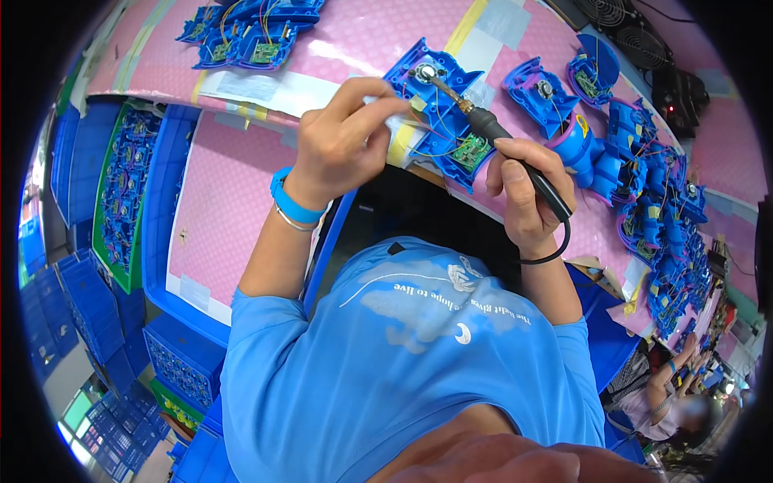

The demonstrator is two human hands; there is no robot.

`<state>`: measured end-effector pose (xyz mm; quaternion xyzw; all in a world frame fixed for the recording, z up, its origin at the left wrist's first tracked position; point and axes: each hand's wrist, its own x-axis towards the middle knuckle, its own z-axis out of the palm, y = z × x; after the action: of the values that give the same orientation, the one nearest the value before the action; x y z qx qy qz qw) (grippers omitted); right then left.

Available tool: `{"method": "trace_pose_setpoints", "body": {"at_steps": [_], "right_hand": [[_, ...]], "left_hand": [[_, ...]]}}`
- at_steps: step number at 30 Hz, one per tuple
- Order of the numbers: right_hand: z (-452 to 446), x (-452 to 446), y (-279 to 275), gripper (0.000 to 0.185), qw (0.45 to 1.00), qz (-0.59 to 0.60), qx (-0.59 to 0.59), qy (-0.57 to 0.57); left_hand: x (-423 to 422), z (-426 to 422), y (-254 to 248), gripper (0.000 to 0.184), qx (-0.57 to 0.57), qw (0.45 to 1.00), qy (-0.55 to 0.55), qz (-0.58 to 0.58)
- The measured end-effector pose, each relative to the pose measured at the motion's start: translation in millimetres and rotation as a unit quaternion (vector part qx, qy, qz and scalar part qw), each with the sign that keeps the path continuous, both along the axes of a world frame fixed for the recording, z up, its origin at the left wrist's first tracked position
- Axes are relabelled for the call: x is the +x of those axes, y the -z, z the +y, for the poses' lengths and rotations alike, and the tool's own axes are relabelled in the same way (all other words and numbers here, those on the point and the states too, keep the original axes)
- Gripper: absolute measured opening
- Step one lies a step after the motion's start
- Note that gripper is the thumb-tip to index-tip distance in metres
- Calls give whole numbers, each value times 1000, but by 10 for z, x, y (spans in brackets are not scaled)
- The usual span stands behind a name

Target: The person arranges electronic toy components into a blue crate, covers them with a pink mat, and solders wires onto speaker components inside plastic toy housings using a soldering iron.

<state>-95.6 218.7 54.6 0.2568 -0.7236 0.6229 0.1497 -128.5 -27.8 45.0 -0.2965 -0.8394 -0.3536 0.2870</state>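
My right hand (pixel 531 189) is wrapped round the dark handle of a soldering iron (pixel 485 126). Its tip reaches a round silver part (pixel 425 73) in a blue plastic housing (pixel 439 97) on the bench. A green circuit board (pixel 471 150) with thin wires sits at the near end of that housing. Over the housing's left side, my left hand (pixel 342 138) is closed in a pinch, thumb and forefinger together. What lies between those fingertips is too small and blurred to name.
Blue housings (pixel 254 36) with boards lie at the upper left; more (pixel 541 95) stand at the right beside a large pile (pixel 664 217). A green-edged tray (pixel 125 193) of parts and blue crates (pixel 88 298) are on the left. Another person (pixel 668 402) sits at lower right.
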Motion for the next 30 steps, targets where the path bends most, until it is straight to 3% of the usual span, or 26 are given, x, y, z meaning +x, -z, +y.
{"method": "trace_pose_setpoints", "body": {"at_steps": [2,4,8,15,30], "right_hand": [[17,7,-11,23,1000,-8,-3,8],[39,12,-23,23,1000,-16,-5,9],[60,-3,4,23,1000,-11,-2,9],[42,12,-15,23,999,-29,-14,3],[-59,-70,39,18,998,-64,-26,-2]], "left_hand": [[79,1,-34,34,30,998,32,50],[168,29,-99,35,-33,993,95,60],[132,35,-77,34,-150,983,76,71],[-21,2,-189,24,-128,977,71,153],[-262,1,21,17,-100,992,19,73]]}}
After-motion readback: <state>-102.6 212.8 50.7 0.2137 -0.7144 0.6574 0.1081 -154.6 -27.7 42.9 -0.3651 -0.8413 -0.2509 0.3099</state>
